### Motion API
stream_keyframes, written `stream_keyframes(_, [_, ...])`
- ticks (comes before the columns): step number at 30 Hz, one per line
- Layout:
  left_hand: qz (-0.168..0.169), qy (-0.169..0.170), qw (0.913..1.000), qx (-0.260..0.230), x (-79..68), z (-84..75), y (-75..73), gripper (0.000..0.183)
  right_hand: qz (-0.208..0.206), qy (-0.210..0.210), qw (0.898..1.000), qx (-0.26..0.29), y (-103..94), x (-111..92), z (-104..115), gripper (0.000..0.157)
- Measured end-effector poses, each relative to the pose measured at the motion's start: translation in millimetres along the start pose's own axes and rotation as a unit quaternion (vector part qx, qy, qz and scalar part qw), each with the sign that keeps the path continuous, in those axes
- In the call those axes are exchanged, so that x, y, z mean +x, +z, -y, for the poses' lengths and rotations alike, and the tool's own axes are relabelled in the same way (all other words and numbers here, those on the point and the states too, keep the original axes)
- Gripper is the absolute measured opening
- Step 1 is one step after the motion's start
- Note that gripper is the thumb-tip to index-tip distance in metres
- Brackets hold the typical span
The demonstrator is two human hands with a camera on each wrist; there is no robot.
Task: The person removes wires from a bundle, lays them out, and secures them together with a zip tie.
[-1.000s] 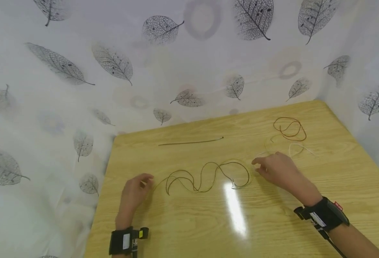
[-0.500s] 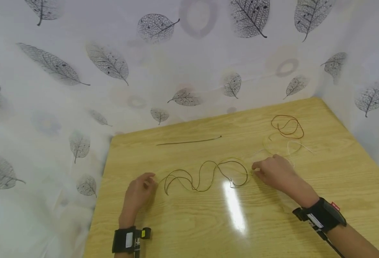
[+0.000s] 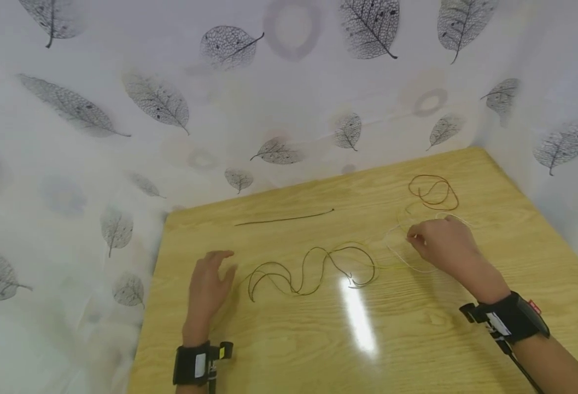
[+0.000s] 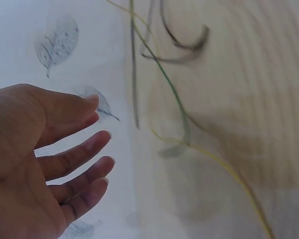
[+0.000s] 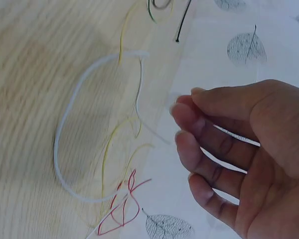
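Beside looping strings [image 3: 327, 253], the left hand [image 3: 209, 285] gapes.

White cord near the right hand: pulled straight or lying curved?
Curved. In the right wrist view the white cord bows out in a broad arc, with no taut line.

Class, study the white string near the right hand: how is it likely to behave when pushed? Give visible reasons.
The white string is probably floppy, bending rather than moving as one straight piece, since it curves in a loose loop. It is likely light, as it looks thin. It may drag or snag the yellow string, because the right wrist view shows them crossing.
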State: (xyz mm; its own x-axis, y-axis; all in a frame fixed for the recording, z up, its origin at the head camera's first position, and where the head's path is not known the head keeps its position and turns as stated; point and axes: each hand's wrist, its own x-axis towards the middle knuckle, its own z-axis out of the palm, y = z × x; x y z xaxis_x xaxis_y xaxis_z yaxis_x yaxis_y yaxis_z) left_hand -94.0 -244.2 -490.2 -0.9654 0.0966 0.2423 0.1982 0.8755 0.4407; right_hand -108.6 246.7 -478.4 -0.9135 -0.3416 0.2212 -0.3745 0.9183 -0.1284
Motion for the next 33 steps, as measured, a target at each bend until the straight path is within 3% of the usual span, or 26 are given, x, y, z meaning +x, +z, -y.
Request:
stream_keyframes(5, [-0.017, 0.065, 0.9976, -0.016, 23.5, -45.4, 2.0, 0.027, 0.064, 0.007, 0.998, 0.023, 3.8, -2, -4, 0.013])
stream_keyframes(7, [-0.016, 0.102, 0.9946, -0.01, 33.2, -66.1, 8.3, 0.024, 0.094, 0.002, 0.995, 0.035, 9.9, -3, -1, 0.016])
stream_keyframes(10, [-0.004, 0.166, 0.9862, 0.001, 43.7, -98.9, 22.3, 0.021, 0.099, -0.01, 0.994, 0.04, 18.3, -5, 4, 0.019])
stream_keyframes(15, [0.036, 0.244, 0.9688, 0.016, 50.6, -150.7, 44.9, 0.019, 0.052, -0.011, 0.998, 0.013, 20.8, -7, 8, 0.019])
stream_keyframes(19, [0.075, 0.276, 0.9579, 0.025, 55.0, -186.1, 62.1, 0.023, 0.014, -0.006, 1.0, -0.009, 8.9, -4, 8, 0.009])
stream_keyframes(24, [0.106, 0.31, 0.9427, 0.063, 67.9, -224.8, 85.3, 0.043, -0.073, -0.025, 0.997, -0.032, -13.4, 4, 11, 0.003])
stream_keyframes(29, [0.097, 0.335, 0.9336, 0.083, 77.3, -250.0, 95.7, 0.051, -0.159, -0.032, 0.987, -0.02, -30.1, 12, 19, 0.006])
stream_keyframes(33, [0.06, 0.332, 0.94, 0.054, 81.2, -258.8, 95.7, 0.036, -0.216, -0.05, 0.975, -0.02, -42.5, 13, 24, 0.005])
